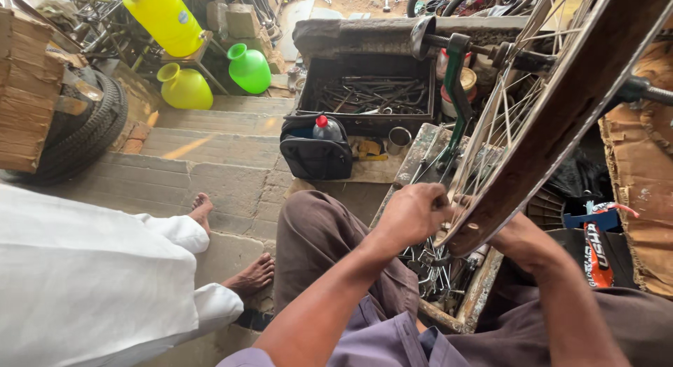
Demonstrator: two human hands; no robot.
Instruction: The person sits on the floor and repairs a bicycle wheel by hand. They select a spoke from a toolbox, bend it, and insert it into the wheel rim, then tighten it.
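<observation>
The big spoked wheel (554, 114) leans on its green stand (456, 93), rim low between both hands for reach. Left hand (413, 214) closes its fingers round something small at the spokes; right hand (515, 237) steadies beneath, grip hidden. Below the fingers lies a tray of spare parts (438, 269).

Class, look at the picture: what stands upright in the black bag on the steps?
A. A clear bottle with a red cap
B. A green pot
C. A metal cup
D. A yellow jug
A: a clear bottle with a red cap pokes out of the open top of the black bag; the pots and jug are further up the steps, and the cup stands beside the bag.
</observation>
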